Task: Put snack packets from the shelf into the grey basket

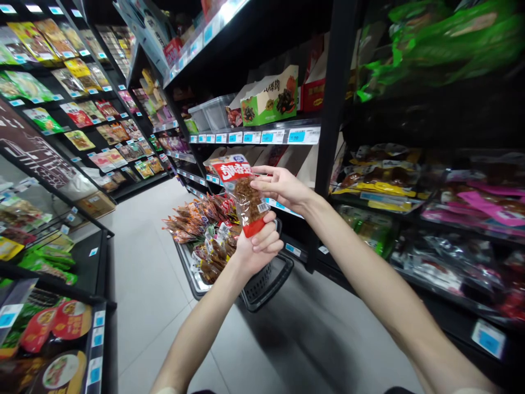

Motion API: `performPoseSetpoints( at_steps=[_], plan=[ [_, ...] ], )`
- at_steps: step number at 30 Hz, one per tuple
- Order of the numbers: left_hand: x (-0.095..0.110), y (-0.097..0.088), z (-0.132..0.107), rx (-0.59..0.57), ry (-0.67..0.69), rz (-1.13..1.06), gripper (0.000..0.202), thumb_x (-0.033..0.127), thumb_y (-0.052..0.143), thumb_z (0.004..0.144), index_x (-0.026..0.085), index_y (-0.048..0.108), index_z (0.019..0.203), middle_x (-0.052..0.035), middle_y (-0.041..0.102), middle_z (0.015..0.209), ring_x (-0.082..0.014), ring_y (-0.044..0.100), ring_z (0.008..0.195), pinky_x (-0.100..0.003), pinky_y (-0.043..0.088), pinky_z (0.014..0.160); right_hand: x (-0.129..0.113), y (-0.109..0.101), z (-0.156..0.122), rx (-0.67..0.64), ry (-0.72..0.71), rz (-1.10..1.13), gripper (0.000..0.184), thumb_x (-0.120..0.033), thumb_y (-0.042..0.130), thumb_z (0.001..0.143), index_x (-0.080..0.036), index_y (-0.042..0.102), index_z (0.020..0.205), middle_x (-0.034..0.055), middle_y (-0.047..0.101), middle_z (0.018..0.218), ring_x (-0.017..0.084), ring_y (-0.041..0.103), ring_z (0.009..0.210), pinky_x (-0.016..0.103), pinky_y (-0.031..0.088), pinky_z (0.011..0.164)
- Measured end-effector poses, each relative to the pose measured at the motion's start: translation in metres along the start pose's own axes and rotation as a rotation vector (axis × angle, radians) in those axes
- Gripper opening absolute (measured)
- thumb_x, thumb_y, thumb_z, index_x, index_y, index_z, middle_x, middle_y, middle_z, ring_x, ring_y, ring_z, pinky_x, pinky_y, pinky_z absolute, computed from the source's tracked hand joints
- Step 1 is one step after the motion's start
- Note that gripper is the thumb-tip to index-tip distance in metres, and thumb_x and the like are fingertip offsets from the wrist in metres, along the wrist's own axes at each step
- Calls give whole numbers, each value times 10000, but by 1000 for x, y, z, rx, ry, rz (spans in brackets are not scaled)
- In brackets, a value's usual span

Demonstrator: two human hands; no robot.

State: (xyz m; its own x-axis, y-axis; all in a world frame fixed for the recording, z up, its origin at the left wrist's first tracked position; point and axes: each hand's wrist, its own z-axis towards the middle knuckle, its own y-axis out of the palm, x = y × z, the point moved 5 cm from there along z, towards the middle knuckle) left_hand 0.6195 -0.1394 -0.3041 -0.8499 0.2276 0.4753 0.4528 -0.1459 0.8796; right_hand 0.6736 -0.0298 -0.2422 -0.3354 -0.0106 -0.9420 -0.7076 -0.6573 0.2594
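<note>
Upright in front of me is a snack packet (245, 194) with a red top and bottom and a clear middle showing brown food. My left hand (262, 241) is closed around its lower end. At the packet's upper right edge, the fingertips of my right hand (281, 186) pinch the wrapper. Just below and behind the packet stands a shopping basket (260, 287) with a dark rim, piled with snack packets: orange-brown packets (186, 221) towards the back and clear and brown packets (213, 254) nearer me.
Beyond my hands runs a black shelf with price labels (252, 137), a green display box (270, 98) and a clear plastic bin (211, 114). Bagged foods (377, 175) fill the shelves to the right. More stocked shelves line the left, across the grey tiled floor (151, 262).
</note>
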Motion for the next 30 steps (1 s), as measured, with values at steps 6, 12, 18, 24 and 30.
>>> performPoseSetpoints(
  at_steps=[6,12,18,24,30],
  plan=[
    [0,-4,3,-47,-24,-57,324,89,293,1037,161,424,749,108,100,475,-48,65,366,-162,157,438,-7,-1,0,-17,-151,-26,454,-302,986,511,-169,701,838,-20,687,726,90,619,652,189,485,577],
    [2,-4,3,-79,-29,-93,315,89,326,1037,162,406,741,113,110,466,-40,86,357,-165,140,438,-11,2,-1,-69,-223,-43,438,-316,981,530,-177,691,829,-3,709,803,106,624,698,212,483,609],
    [2,-3,2,-85,-45,-97,340,118,296,1053,160,403,734,112,119,464,-36,99,354,-167,145,442,-12,6,-1,-84,-246,-47,434,-335,978,545,-177,690,829,-8,701,800,104,610,702,212,465,607],
    [2,-2,4,-54,-40,-73,387,157,250,1069,156,421,723,106,135,465,-40,125,356,-169,169,439,-7,4,0,-46,-225,-55,458,-461,950,594,-192,669,836,-18,677,778,99,579,646,221,457,584],
    [1,-13,16,156,70,217,460,319,334,1080,165,403,652,92,214,422,-36,113,345,-164,134,390,-28,-17,-2,72,-170,-190,674,-824,567,821,-177,730,913,79,714,862,177,676,773,273,526,635]
  ],
)
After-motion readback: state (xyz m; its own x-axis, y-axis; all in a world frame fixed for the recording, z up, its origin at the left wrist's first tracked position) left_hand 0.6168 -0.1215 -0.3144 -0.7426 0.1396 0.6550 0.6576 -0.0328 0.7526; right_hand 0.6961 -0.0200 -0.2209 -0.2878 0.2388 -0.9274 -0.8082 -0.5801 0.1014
